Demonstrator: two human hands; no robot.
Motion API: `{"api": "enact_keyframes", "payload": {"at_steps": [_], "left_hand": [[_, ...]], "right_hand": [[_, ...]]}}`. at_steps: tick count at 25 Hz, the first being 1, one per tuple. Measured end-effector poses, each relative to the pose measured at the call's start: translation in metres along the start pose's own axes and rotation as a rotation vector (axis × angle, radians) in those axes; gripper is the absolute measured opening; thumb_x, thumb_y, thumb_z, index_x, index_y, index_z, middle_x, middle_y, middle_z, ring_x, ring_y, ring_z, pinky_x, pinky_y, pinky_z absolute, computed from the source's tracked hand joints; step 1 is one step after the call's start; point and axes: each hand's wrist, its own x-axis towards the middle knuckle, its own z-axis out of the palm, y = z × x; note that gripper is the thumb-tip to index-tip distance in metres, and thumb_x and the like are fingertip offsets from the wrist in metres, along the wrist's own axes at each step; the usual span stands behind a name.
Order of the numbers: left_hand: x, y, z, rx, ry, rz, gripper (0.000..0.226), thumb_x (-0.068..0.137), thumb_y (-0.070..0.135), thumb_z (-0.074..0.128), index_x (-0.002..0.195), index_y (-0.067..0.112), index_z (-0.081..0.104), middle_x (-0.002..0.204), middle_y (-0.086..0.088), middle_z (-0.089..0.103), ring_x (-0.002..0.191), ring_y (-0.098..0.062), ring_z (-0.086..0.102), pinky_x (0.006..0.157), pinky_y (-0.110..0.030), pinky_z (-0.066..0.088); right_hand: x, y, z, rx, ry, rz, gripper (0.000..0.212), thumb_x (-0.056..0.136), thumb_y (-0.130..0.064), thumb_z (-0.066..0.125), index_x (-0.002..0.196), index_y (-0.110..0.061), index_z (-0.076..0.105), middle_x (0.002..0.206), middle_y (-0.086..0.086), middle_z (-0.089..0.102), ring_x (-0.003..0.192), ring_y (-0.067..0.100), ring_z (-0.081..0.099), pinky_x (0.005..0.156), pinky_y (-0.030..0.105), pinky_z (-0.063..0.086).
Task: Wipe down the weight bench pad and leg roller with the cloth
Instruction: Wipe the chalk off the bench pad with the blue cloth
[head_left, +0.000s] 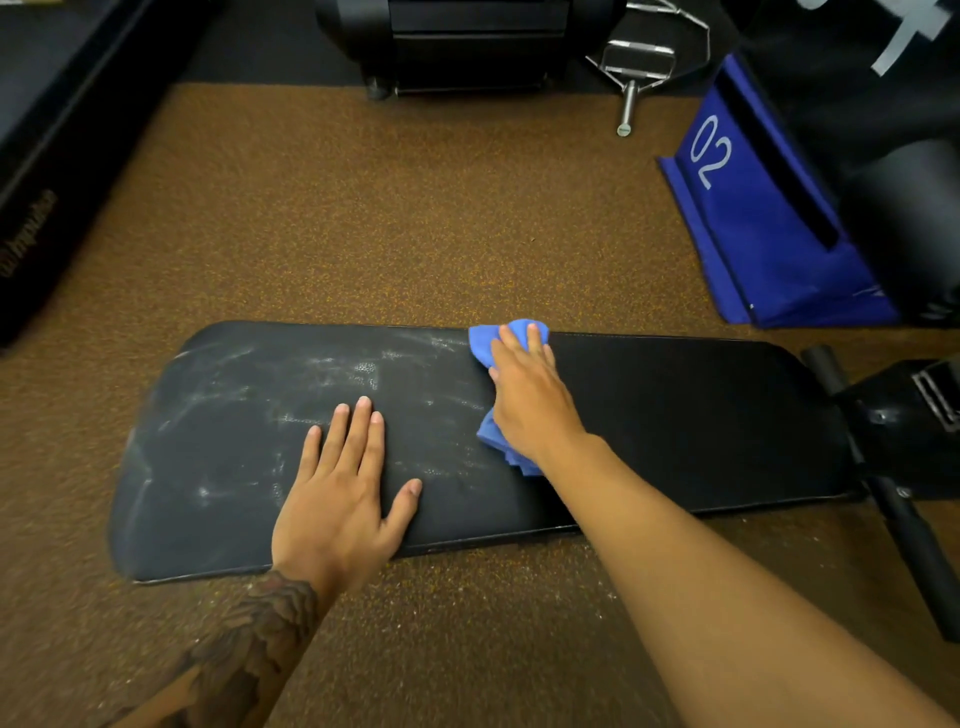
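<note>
A long black bench pad (675, 415) lies across the middle of the view. Its left half is streaked with white dust and smears; its right half looks dark and even. My right hand (530, 395) presses a crumpled blue cloth (485, 345) flat onto the pad near its far edge, about at the middle. My left hand (343, 483) rests palm down on the dusty left half, fingers spread, holding nothing. At the right end, a black leg roller (914, 551) sticks out from the bench frame (904, 415).
Brown speckled rubber floor (363, 218) surrounds the bench. A blue wedge-shaped block marked 02 (748, 208) stands at the far right. A metal cable handle (631, 78) and dark machine base (467, 47) sit at the back. A black box (47, 171) lies along the left.
</note>
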Motion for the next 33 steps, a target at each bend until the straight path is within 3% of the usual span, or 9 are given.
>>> {"api": "enact_keyframes", "payload": {"at_steps": [6,10,13,15,18,22,25,29,33], "left_hand": [[0.0,-0.001,-0.001,0.014,-0.012,-0.003,0.083,0.096,0.062,0.015,0.154,0.003,0.023,0.164,-0.012,0.013,0.152,-0.027,0.006,0.121,-0.048,0.01],[0.0,-0.001,-0.001,0.021,-0.003,0.001,0.082,0.097,0.062,0.015,0.154,0.003,0.022,0.163,-0.013,0.014,0.152,-0.027,0.006,0.121,-0.048,0.009],[0.0,0.0,-0.001,0.011,0.005,-0.002,0.082,0.097,0.061,0.016,0.154,0.003,0.022,0.163,-0.013,0.015,0.152,-0.027,0.007,0.121,-0.048,0.008],[0.0,0.0,-0.001,0.012,0.006,-0.003,0.082,0.096,0.061,0.016,0.154,0.003,0.022,0.163,-0.013,0.015,0.152,-0.027,0.007,0.122,-0.048,0.008],[0.0,0.001,0.0,0.004,0.004,-0.006,0.083,0.096,0.061,0.017,0.154,0.002,0.022,0.163,-0.013,0.014,0.152,-0.027,0.006,0.122,-0.047,0.008],[0.001,-0.001,-0.001,-0.008,0.005,-0.002,0.082,0.096,0.061,0.019,0.153,0.002,0.024,0.163,-0.013,0.015,0.152,-0.027,0.007,0.121,-0.048,0.008],[0.0,-0.002,-0.003,-0.005,0.006,0.007,0.081,0.097,0.061,0.019,0.153,0.002,0.024,0.163,-0.014,0.016,0.151,-0.028,0.007,0.121,-0.047,0.008],[0.0,0.0,-0.003,-0.009,0.003,0.002,0.082,0.096,0.061,0.018,0.154,0.003,0.021,0.164,-0.013,0.013,0.152,-0.027,0.004,0.122,-0.048,0.008],[-0.001,0.0,-0.001,0.004,-0.002,-0.006,0.083,0.096,0.061,0.017,0.154,0.003,0.021,0.164,-0.013,0.012,0.152,-0.027,0.005,0.122,-0.048,0.009]], "right_hand": [[-0.127,0.008,-0.006,-0.018,-0.017,-0.162,0.071,0.07,0.015,0.062,0.136,0.005,0.039,0.148,0.017,0.034,0.138,0.043,0.022,0.109,0.055,0.025],[-0.086,0.022,-0.007,-0.033,0.09,0.055,0.058,0.075,0.015,0.057,0.131,0.007,0.045,0.142,0.022,0.041,0.135,0.045,0.027,0.108,0.056,0.029],[-0.045,0.003,-0.002,-0.011,0.102,0.16,0.041,0.09,0.001,0.046,0.131,0.001,0.043,0.147,0.017,0.035,0.14,0.04,0.016,0.114,0.05,0.019],[-0.047,-0.016,0.006,0.008,0.115,0.123,0.04,0.09,-0.001,0.047,0.131,0.0,0.043,0.147,0.016,0.035,0.141,0.04,0.015,0.115,0.049,0.018],[-0.094,-0.039,0.014,0.02,0.123,-0.045,0.056,0.074,0.01,0.062,0.128,0.005,0.048,0.14,0.02,0.045,0.135,0.045,0.028,0.109,0.056,0.027],[-0.138,-0.025,0.002,-0.009,0.006,-0.119,0.077,0.061,0.013,0.073,0.132,0.006,0.044,0.143,0.02,0.042,0.134,0.044,0.029,0.107,0.054,0.024],[-0.112,-0.012,-0.004,-0.037,0.027,-0.034,0.073,0.063,0.018,0.065,0.132,0.009,0.043,0.142,0.024,0.041,0.134,0.047,0.028,0.107,0.057,0.029],[-0.053,-0.023,-0.002,-0.025,0.059,0.113,0.052,0.09,0.002,0.044,0.14,0.002,0.032,0.152,0.017,0.025,0.143,0.038,0.006,0.117,0.046,0.009],[-0.09,-0.05,0.008,-0.007,0.033,0.013,0.063,0.076,0.004,0.064,0.134,0.005,0.04,0.146,0.021,0.035,0.139,0.044,0.018,0.111,0.055,0.024]]}}
